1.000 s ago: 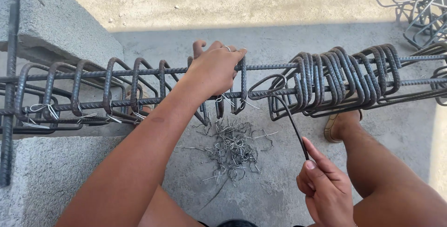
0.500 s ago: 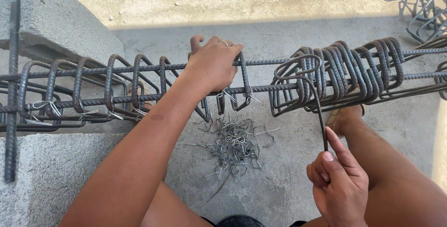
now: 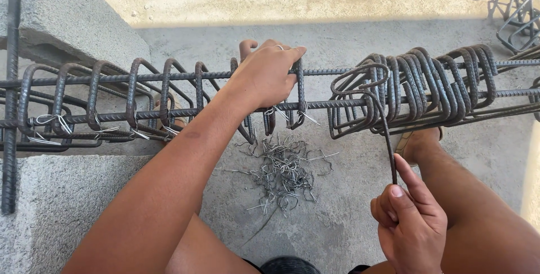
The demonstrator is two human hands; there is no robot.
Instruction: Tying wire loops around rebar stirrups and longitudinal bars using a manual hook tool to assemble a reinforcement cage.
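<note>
Over the rebar cage [image 3: 169, 91], left hand [image 3: 267, 77] gripping bars, right hand [image 3: 410, 223] pinching hook tool [image 3: 388, 139], open gap between stirrups.

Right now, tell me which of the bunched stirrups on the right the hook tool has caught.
The leftmost stirrup of the bunch: the hook tool in the right hand loops around it, and it leans out from the others.
</note>
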